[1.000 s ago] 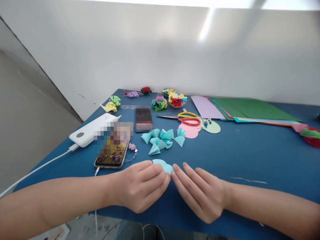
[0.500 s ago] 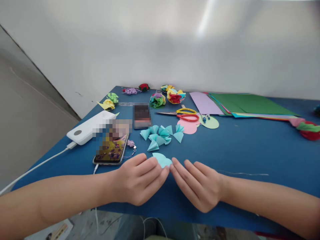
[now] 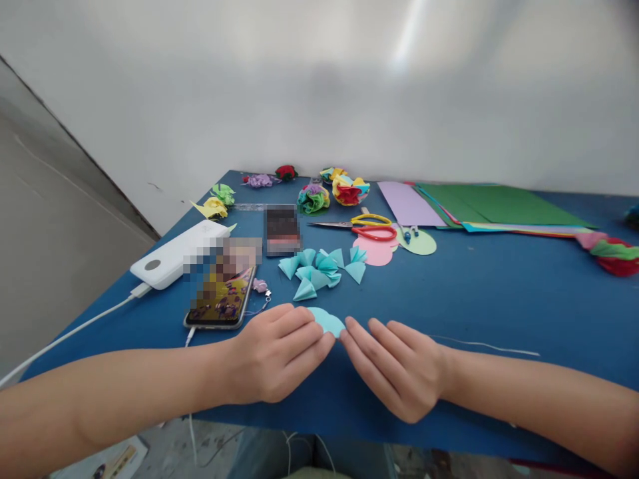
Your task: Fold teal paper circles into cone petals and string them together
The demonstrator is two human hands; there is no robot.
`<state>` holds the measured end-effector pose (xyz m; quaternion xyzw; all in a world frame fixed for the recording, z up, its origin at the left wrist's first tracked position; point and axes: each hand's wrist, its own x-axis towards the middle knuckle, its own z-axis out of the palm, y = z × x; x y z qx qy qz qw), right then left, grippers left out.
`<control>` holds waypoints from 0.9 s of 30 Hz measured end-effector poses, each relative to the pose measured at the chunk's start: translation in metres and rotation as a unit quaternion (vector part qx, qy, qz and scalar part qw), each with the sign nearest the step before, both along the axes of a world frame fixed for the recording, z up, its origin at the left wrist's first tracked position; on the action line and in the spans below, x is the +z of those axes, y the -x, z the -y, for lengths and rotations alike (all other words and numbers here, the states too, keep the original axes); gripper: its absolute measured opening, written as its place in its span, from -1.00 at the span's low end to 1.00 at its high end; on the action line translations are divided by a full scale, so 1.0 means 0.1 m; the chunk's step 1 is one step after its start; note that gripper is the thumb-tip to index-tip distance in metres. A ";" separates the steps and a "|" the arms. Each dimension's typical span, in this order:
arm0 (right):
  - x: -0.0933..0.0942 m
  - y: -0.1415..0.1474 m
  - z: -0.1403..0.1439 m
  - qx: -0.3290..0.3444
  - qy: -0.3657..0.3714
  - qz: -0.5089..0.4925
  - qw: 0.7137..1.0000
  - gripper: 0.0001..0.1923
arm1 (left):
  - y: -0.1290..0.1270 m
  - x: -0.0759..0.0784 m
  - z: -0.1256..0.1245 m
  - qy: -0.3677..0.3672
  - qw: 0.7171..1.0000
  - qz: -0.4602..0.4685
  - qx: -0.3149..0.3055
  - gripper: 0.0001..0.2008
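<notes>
My left hand (image 3: 277, 356) and my right hand (image 3: 394, 369) lie close together on the blue table (image 3: 499, 299) near its front edge. Between their fingertips is a light blue folded paper piece (image 3: 327, 321), flat on the table. The fingers of both hands press on its near edge. Just beyond it lies a cluster of several light blue folded paper cones (image 3: 322, 269).
A phone (image 3: 222, 299) and a white power bank (image 3: 174, 253) with a cable lie at the left. Red and yellow scissors (image 3: 367, 227), pink and green paper discs (image 3: 394, 247), coloured paper sheets (image 3: 489, 209) and paper flowers (image 3: 332, 193) sit further back. A thin wire (image 3: 489, 346) lies at the right.
The view has shifted slightly. My hands stay on the light blue paper piece, with the left fingers sliding a little along its edge.
</notes>
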<state>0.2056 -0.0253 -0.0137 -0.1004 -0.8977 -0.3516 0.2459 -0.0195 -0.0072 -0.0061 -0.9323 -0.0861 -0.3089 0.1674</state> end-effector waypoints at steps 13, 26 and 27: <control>-0.05 -0.02 -0.03 -0.008 -0.019 0.017 1.000 -0.62 | 0.00 0.00 -0.01 -0.010 1.000 0.000 0.010 -0.86; -0.03 -0.01 -0.01 -0.015 -0.022 0.031 0.999 -0.62 | -0.01 0.07 0.01 -0.002 1.000 -0.030 0.000 -0.76; -0.03 -0.01 -0.01 -0.012 -0.023 0.034 0.999 -0.62 | -0.01 0.07 0.01 0.000 0.999 -0.034 -0.002 -0.76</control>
